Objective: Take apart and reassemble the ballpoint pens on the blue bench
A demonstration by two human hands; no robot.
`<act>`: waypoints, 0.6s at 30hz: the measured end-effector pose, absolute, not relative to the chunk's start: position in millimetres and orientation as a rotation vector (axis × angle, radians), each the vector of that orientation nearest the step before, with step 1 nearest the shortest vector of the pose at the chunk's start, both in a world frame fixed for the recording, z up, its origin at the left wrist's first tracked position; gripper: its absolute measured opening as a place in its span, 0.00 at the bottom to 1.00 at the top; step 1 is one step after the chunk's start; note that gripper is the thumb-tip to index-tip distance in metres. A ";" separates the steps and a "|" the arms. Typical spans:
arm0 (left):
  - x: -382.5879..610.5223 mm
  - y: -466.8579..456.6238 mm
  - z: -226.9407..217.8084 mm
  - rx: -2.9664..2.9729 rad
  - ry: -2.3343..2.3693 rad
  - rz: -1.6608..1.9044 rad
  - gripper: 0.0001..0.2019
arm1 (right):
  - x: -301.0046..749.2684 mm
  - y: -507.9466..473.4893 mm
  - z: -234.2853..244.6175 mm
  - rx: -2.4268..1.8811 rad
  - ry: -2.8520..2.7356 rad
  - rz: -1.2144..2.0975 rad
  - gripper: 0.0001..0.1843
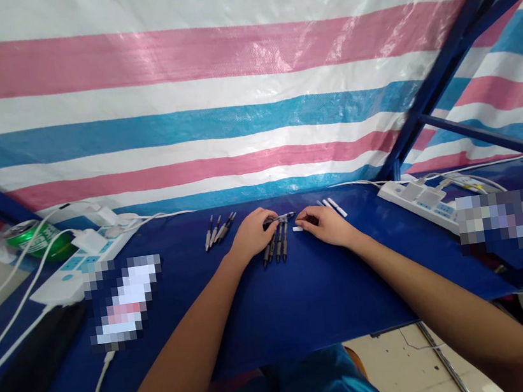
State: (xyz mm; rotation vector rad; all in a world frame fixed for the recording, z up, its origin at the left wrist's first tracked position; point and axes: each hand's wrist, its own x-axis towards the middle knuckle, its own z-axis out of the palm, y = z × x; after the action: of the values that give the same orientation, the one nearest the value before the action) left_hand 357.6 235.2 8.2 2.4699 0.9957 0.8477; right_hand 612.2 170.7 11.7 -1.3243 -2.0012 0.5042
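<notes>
Far left on the blue desk (304, 299), a green can (36, 238) on its side, then a white power strip (80, 265) crowded with plugs and cables. Further right, a loose cluster of dark pens (218, 229), lying apart from both hands. Next, the left hand (252, 236), palm down, fingers (260, 216) curled and pinching the left end of a dark pen (280, 218), held crosswise just above a neat row of pens (277, 248) set side by side on the desk. Just beside the held pen's right tip, a tiny white piece (297, 228) on the desk. Then the right hand (327, 226), fingers drawn together in a pinch on that same tip; whether on the pen itself or on a small part fitted there, too small to tell. Behind the right hand, a few white sticks (335, 207), perhaps refills; further right, a second white power strip (419, 201). Looks like the middle of work on one pen's tip end, one pen at a time, with the row close beneath. Calls for a steady hold from the left and a fine, straight pinch from the right, clear of the row below so as not to scatter it, and clear of the tiny white piece so as not to flick it away.
</notes>
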 end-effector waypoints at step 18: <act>357.1 234.1 9.4 2.557 0.951 0.767 0.12 | 613.8 168.1 14.8 -1.282 -2.129 0.471 0.06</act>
State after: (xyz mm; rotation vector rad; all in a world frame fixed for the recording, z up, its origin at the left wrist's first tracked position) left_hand 357.1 234.1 9.4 2.5571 0.9513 0.7674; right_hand 613.8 168.1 14.8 -1.2815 -2.1291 0.4712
